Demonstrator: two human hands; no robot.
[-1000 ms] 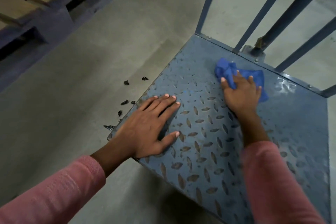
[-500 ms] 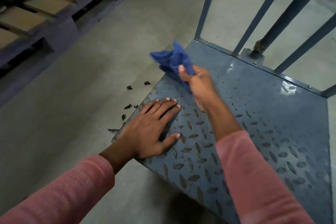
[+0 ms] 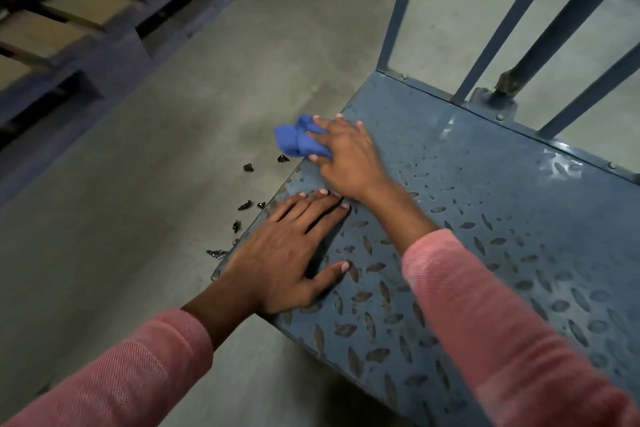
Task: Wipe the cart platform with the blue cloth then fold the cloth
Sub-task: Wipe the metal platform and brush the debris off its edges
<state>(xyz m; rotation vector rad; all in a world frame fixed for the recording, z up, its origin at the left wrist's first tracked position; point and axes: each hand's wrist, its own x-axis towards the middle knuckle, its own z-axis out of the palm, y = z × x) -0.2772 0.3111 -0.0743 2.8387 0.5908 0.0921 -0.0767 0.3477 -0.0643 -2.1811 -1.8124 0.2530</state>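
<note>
— Where is the blue cloth (image 3: pixel 298 142)?

— Bunched up at the left edge of the cart platform (image 3: pixel 485 218), with part of it poking out over the concrete floor (image 3: pixel 173 149).

— And the hands?

— The right hand (image 3: pixel 346 156) lies on top of the cloth with its fingers spread and fairly straight, pressing it down rather than clutching it. The left hand (image 3: pixel 287 253) rests flat on the platform near the front left corner, fingers extended and thumb out to the side, holding nothing.

— Anything around the cart?

— Small dark shards (image 3: pixel 247 204) lie on the floor just beside the platform's edge. Upright blue bars (image 3: pixel 398 3) rise from the far side, and a wooden pallet (image 3: pixel 86 28) sits at the upper left.
</note>
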